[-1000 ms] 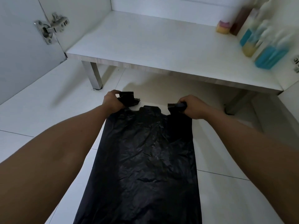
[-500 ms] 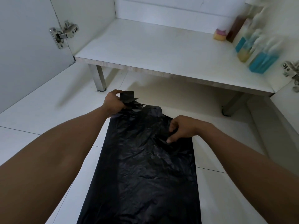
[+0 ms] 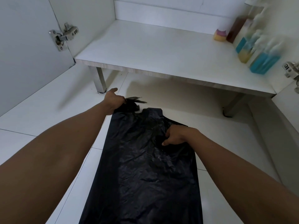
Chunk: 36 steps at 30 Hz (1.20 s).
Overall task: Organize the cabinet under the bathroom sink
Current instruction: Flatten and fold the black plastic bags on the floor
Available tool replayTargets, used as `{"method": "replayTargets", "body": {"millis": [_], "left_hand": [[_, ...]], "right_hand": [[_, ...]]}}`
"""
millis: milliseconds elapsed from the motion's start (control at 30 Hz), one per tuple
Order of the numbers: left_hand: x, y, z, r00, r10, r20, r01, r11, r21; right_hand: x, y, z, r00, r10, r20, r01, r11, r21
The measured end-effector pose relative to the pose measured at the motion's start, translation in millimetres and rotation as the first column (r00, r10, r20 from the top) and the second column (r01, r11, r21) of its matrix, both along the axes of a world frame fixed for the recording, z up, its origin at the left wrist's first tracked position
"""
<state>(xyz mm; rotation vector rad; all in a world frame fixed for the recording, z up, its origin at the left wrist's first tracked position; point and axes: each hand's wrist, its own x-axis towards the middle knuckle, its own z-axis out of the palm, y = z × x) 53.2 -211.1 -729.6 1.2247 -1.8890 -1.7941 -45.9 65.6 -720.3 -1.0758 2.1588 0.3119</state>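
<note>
Black plastic bag [image 3: 145, 167] lies flat on the tiled floor [image 3: 32, 113] in front of the open cabinet, handles pointing toward the cabinet shelf [image 3: 153, 46]. Left hand [image 3: 113, 101] at the bag's far left corner, fingers clamped on the left handle, thumb sticking out. Right hand [image 3: 179, 136] on the bag's upper right, fingers curled, pinching the plastic. Blurred bottles [image 3: 258, 55] stand along the shelf's right side; door hinge [image 3: 63, 36] at left
</note>
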Motion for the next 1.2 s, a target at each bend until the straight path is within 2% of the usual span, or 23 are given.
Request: {"method": "replayTargets", "body": {"millis": [133,233,300,400,467,600,633,667,733,767,833,1033,1133,1200], "left_hand": [[-2.5,1.6,9.5,0.989,0.023,-0.145,-0.014,0.998,0.064],[-5.6,1.7,13.7,0.978,0.076,-0.192,-0.065,0.996,0.064],[-4.6,-0.5,13.9,0.978,0.063,-0.199,-0.039,0.992,0.120],[7.8,0.8,18.7,0.978,-0.105,-0.180,0.145,0.964,0.221],[18.3,5.0,24.5,0.957,-0.240,-0.160,0.272,0.935,0.228],[34.3,15.2,41.5,0.860,-0.508,0.039,0.481,0.836,0.264],[35.5,17.7,43.5,0.847,-0.522,0.097,0.491,0.840,0.231],[35.4,18.2,42.2,0.851,-0.499,0.164,0.484,0.867,0.120],[33.0,16.8,31.8,0.899,-0.340,0.277,0.405,0.886,-0.226],[32.2,13.5,24.5,0.923,-0.237,0.304,0.346,0.856,-0.383],[30.3,8.6,11.4,0.936,-0.123,0.331,0.291,0.799,-0.526],[17.2,-3.4,-22.3,0.860,-0.039,0.510,0.320,0.819,-0.476],[8.4,-0.9,-35.3,0.746,-0.064,0.663,0.454,0.778,-0.435],[2.5,2.0,-41.9,0.727,-0.052,0.685,0.490,0.738,-0.464]], "right_hand": [[-1.8,-1.8,-4.7,1.000,-0.002,0.001,0.002,1.000,0.012],[-1.5,-0.5,-5.1,1.000,-0.004,0.006,0.004,1.000,0.011],[-0.3,0.4,-3.0,1.000,-0.007,0.010,0.007,1.000,0.000],[1.0,1.4,0.3,1.000,-0.008,0.019,0.008,1.000,-0.009],[2.0,2.2,2.4,0.999,-0.019,0.030,0.019,1.000,-0.012],[3.0,1.7,4.2,0.998,-0.037,0.044,0.037,0.999,-0.008],[3.1,1.3,4.7,0.998,-0.042,0.048,0.043,0.999,-0.006],[2.7,0.9,5.1,0.998,-0.042,0.051,0.042,0.999,-0.003],[2.1,0.6,5.8,0.998,-0.034,0.054,0.033,0.999,0.004],[1.9,-0.1,6.0,0.998,-0.030,0.056,0.030,1.000,0.006],[0.7,0.1,4.9,0.997,-0.034,0.062,0.033,0.999,0.010],[-4.7,-4.9,-3.1,0.996,-0.057,0.067,0.056,0.998,0.016],[-7.8,-6.4,-6.2,0.998,-0.035,0.057,0.033,0.999,0.032],[-9.6,-6.5,-7.5,0.998,-0.019,0.057,0.017,0.999,0.039]]}}
